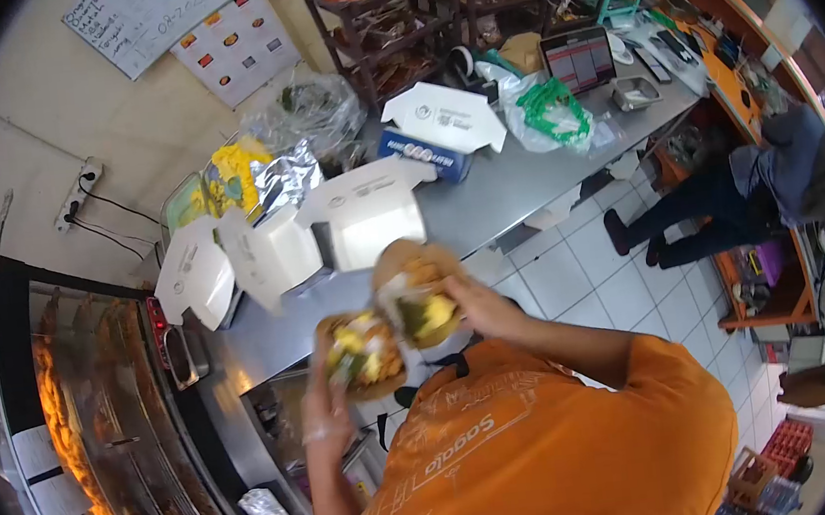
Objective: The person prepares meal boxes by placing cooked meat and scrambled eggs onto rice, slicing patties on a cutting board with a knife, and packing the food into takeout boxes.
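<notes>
My left hand (320,408) is closed around the side of a brown paper-lined food portion (373,357), with yellow, green and brownish pieces on it. A second brown paper food portion (422,302), tilted and also showing yellow and green food, is gripped by my right hand (478,306). Both are held close together in front of my orange shirt, near the counter's edge. Just beyond them, white takeaway boxes stand open on the counter: one box (379,223), another (286,246) and a third (195,275). The food is partly blurred.
On the steel counter (487,199) lie yellow food (235,176), crumpled foil (288,175), a blue box (421,151), a green bag (555,112) and a tablet (578,59). A glass-fronted grill with flames (79,433) is at left. Another person (727,189) stands at right.
</notes>
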`<state>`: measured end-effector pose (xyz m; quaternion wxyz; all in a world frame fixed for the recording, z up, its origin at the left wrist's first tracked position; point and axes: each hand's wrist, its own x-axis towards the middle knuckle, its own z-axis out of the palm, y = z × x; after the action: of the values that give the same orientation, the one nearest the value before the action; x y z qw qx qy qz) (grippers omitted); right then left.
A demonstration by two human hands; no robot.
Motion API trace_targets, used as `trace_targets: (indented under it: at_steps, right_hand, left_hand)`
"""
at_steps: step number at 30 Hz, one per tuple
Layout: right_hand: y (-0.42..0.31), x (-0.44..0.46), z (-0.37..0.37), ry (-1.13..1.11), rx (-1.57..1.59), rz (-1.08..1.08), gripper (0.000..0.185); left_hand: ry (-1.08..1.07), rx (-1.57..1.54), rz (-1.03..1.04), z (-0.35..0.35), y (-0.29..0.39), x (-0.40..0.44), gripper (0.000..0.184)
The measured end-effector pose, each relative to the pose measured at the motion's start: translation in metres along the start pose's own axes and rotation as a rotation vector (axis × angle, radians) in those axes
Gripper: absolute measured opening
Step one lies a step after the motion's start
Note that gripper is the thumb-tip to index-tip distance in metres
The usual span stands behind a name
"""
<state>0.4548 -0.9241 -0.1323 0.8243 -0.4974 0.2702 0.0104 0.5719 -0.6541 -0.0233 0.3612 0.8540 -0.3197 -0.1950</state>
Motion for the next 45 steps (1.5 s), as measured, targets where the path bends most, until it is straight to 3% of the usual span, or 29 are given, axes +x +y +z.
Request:
trace_targets:
  at_steps: [3,6,7,10,11,12,15,16,17,20,21,23,25,26,27,28,29,32,35,41,45]
  right_hand:
    - [-0.046,-0.017,-0.118,0.249,-0.059,0.005,0.059]
    - [-0.046,0.034,-0.268,0.323,-0.166,0.065,0.064]
    - [-0.049,0.054,-0.308,0.326,-0.209,0.053,0.066]
    - [-0.091,0.064,-0.350,0.265,-0.122,-0.110,0.071]
    - [-0.102,0.069,-0.357,0.222,-0.054,-0.173,0.072]
    - [-0.119,0.076,-0.371,0.392,-0.327,-0.275,0.068]
    - [-0.117,0.081,-0.418,0.883,-1.114,-0.513,0.058]
    - [-0.153,0.070,-0.410,0.859,-1.095,-0.719,0.048]
    - [-0.213,0.056,-0.398,0.832,-1.076,-0.923,0.039]
    - [-0.326,0.095,-0.401,0.842,-1.110,-1.061,0.023]
    - [-0.361,0.119,-0.396,0.861,-1.056,-1.104,0.022]
    - [-0.422,0.167,-0.380,0.764,-1.048,-1.037,0.027]
    - [-0.444,0.270,-0.414,0.864,-1.370,-0.859,0.039]
    - [-0.445,0.281,-0.412,0.881,-1.491,-0.770,0.041]
    - [-0.450,0.290,-0.406,0.905,-1.604,-0.687,0.044]
    - [-0.456,0.300,-0.400,0.936,-1.705,-0.603,0.047]
    - [-0.459,0.305,-0.395,0.990,-1.694,-0.549,0.047]
    - [-0.463,0.315,-0.383,1.059,-1.649,-0.372,0.045]
    - [-0.456,0.342,-0.415,1.041,-1.627,-0.341,0.042]
    - [-0.449,0.374,-0.456,1.215,-1.190,-0.455,0.039]
    - [-0.453,0.351,-0.460,1.038,-0.890,-0.651,0.033]
  left_hand:
    - [-0.116,-0.096,0.035,0.106,0.029,0.098,0.058]
    - [-0.160,-0.120,0.119,0.218,0.051,0.203,0.059]
    - [-0.228,-0.005,0.025,0.241,0.071,0.226,0.058]
    - [-0.347,-0.116,-0.145,0.292,0.114,0.273,0.061]
    - [-0.279,-0.174,-0.109,0.299,0.121,0.281,0.058]
    - [-0.210,-0.227,-0.076,0.305,0.121,0.281,0.057]
    - [-0.071,-0.349,0.002,0.313,0.083,0.248,0.056]
    - [-0.035,-0.389,0.037,0.310,0.069,0.235,0.057]
    - [-0.091,-0.472,-0.080,0.298,0.066,0.215,0.056]
    - [-0.142,-0.600,-0.427,0.268,0.040,0.161,0.048]
    - [-0.057,-0.576,-0.438,0.265,0.020,0.143,0.046]
    - [0.116,-0.527,-0.481,0.261,-0.015,0.100,0.043]
    - [0.297,-0.520,-0.577,0.258,-0.040,0.056,0.038]
    - [0.387,-0.539,-0.648,0.261,-0.054,0.025,0.036]
    - [0.516,-0.743,-0.763,0.279,-0.097,-0.017,0.030]
    - [0.764,-1.086,-0.690,0.311,-0.148,-0.076,0.025]
    - [0.571,-0.707,-1.077,0.303,-0.125,-0.104,0.031]
    - [0.421,-0.600,-1.344,0.327,-0.103,-0.147,0.031]
    - [0.365,-0.635,-1.405,0.351,-0.092,-0.149,0.032]
    - [0.342,-0.666,-1.397,0.367,-0.091,-0.143,0.035]
    - [0.328,-0.656,-1.381,0.375,-0.097,-0.146,0.037]
